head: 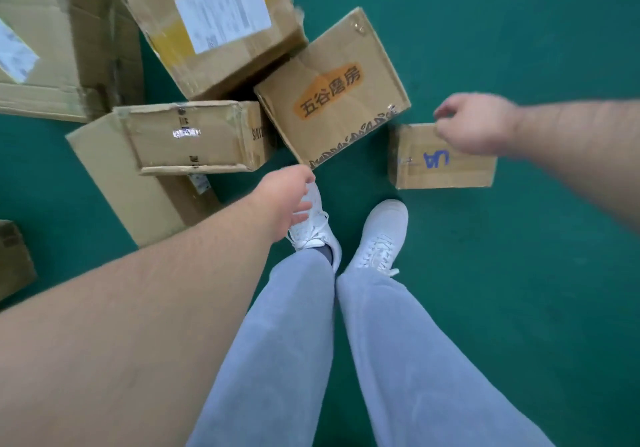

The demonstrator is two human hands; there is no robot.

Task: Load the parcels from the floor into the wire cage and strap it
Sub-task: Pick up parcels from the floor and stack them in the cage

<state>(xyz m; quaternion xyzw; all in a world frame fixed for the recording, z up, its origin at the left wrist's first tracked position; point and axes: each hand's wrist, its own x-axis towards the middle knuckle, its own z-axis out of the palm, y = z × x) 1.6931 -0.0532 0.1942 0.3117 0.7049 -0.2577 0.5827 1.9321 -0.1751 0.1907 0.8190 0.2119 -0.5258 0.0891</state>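
Several cardboard parcels lie on the green floor. A small box with blue marker letters (440, 166) sits at the right, and my right hand (474, 124) hovers over its top right corner with loosely curled fingers, holding nothing. A box with an orange printed label (332, 90) lies in the middle. My left hand (287, 200) hangs relaxed below that box's near corner, above my left shoe, and holds nothing. The wire cage is not in view.
A taped box (190, 138) rests on a larger flat carton (114, 183) at the left. Behind stand a box with a white shipping label (221, 24) and a big carton (62, 38). Another box (14, 259) pokes in at far left. My shoes (381, 235) stand mid-floor.
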